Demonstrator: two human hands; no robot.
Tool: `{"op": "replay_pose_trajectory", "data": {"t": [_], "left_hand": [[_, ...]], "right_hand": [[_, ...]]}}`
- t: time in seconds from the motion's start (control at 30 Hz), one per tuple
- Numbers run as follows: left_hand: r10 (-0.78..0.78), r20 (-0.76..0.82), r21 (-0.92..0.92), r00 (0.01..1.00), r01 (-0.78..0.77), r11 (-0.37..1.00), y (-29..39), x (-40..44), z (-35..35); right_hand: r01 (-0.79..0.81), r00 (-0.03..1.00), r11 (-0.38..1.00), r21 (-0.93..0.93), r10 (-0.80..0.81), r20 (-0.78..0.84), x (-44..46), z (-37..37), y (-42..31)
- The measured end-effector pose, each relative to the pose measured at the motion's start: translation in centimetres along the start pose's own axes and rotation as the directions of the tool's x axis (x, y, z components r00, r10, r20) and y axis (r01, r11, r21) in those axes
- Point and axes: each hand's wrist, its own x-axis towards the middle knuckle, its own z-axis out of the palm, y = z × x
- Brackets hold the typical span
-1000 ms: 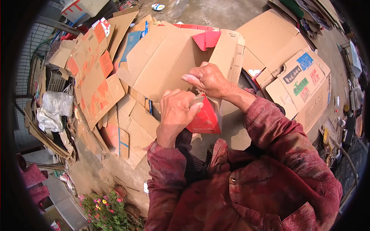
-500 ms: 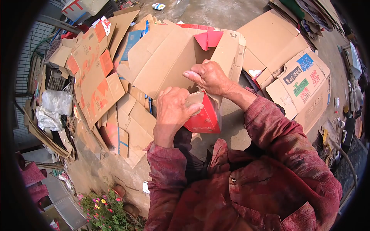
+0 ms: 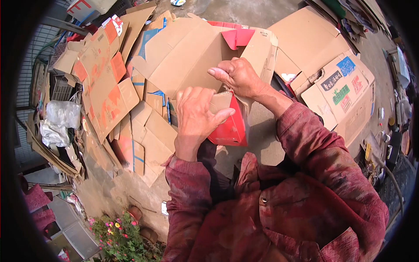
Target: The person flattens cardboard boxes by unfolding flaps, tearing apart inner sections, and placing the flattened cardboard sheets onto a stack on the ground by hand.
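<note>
A cardboard box point(image 3: 228, 133), red outside and plain brown inside, is upright in front of me with its top open and flaps spread. My left hand point(image 3: 195, 117) is closed over its near edge, the thumb lying along the red side and the fingers bent over the brown board. Just to the right, my right hand point(image 3: 241, 78) is curled like a fist at the box's torn near corner, thumb pointing left. The board inside this fist is mostly hidden. A red flap point(image 3: 237, 38) folds inward at the far end.
Flattened cardboard point(image 3: 107, 85) with orange print is heaped on the left. A printed carton point(image 3: 345, 94) lies at the right beside more brown sheets. Clear plastic bags point(image 3: 63, 115) rest at far left. A flowering plant point(image 3: 120, 233) grows at the lower left.
The view has shifted slightly. The right hand and the box's red side appear a little higher, and the left thumb reaches slightly farther right. Both hands keep their grip.
</note>
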Motion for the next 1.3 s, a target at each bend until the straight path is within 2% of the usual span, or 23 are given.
{"op": "replay_pose_trajectory", "data": {"t": [0.03, 0.07, 0.13, 0.37, 0.43, 0.57, 0.63, 0.97, 1.3], "left_hand": [[0.050, -0.062, -0.017, 0.997, -0.051, 0.999, 0.0, 0.1, 0.1], [0.049, -0.061, -0.017, 0.997, -0.050, 0.999, 0.1, 0.1, 0.0], [0.084, -0.092, 0.007, 0.992, -0.084, 0.996, 0.5, 0.3, -0.1], [0.072, -0.099, 0.003, 0.992, -0.072, 0.997, 0.5, 0.3, 0.3], [0.107, -0.147, 0.035, 0.983, -0.103, 0.994, 0.2, 0.2, 0.7], [0.088, -0.151, 0.042, 0.985, -0.082, 0.996, 0.3, 0.2, 1.0], [0.091, -0.178, 0.053, 0.980, -0.083, 0.995, 0.1, 0.2, 1.4], [0.056, -0.138, 0.069, 0.989, -0.047, 0.997, 0.4, 0.5, 1.2], [0.043, -0.127, 0.078, 0.991, -0.033, 0.996, 0.3, 0.5, 1.0]], "right_hand": [[-0.011, 1.000, 1.000, -0.022, 0.010, -0.013, 0.1, -0.1, 0.1], [-0.012, 1.000, 1.000, -0.021, 0.012, -0.013, 0.1, -0.2, 0.0], [-0.046, 0.996, 0.997, 0.065, 0.051, -0.069, 0.2, -0.4, 0.1], [-0.102, 0.992, 0.992, 0.080, 0.108, -0.073, 0.3, -0.5, 0.9], [-0.124, 0.989, 0.987, 0.098, 0.131, -0.064, 0.3, -0.6, 0.7], [-0.132, 0.989, 0.988, 0.085, 0.137, -0.055, 0.2, -0.7, 0.3], [-0.072, 0.993, 0.996, 0.045, 0.075, -0.087, 0.2, -0.6, 0.3], [-0.057, 0.993, 0.998, 0.012, 0.058, -0.100, 0.2, -0.5, 0.4], [-0.136, 0.990, 0.990, 0.023, 0.137, -0.044, 0.2, -0.6, -0.1]]}}
